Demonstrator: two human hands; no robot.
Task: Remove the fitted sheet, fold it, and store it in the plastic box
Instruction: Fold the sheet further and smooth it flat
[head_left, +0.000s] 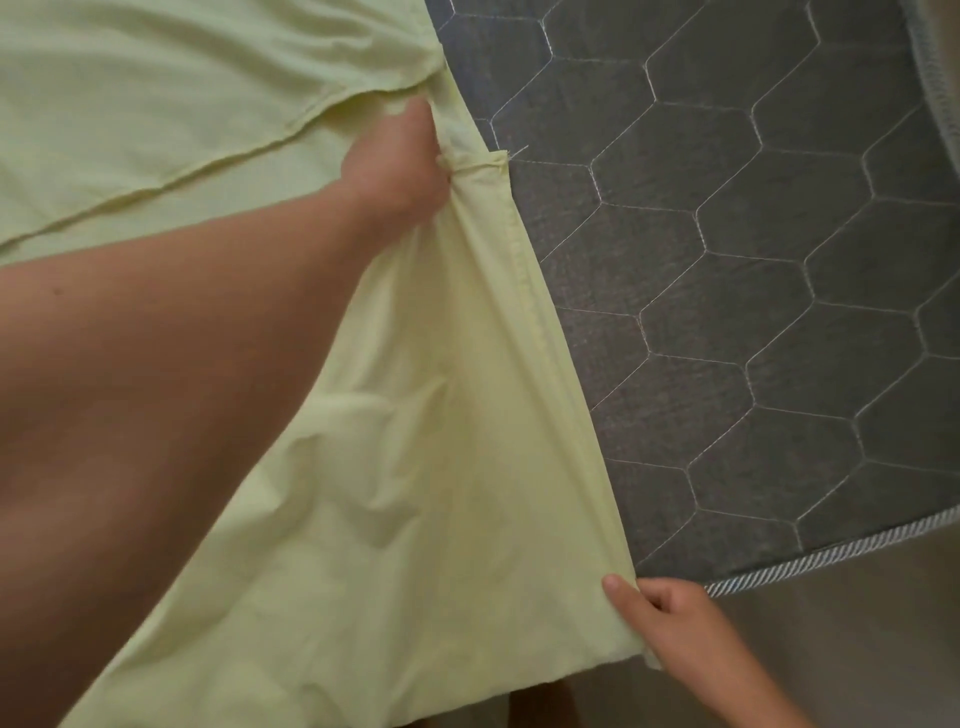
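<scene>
Grey quilted mattress (727, 260) bears a creased pale-green fitted sheet (441, 493).

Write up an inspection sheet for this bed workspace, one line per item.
Surface: grey hexagon-quilted mattress, right part bare.
Job's things: pale yellow-green fitted sheet covers the left, creased; plastic box not seen.
Clutter: nothing seen.
Hands: left hand grips the sheet's hem; right hand pinches its lower edge.
Cables: nothing seen.
Surroundings: beige floor past the mattress edge.
</scene>
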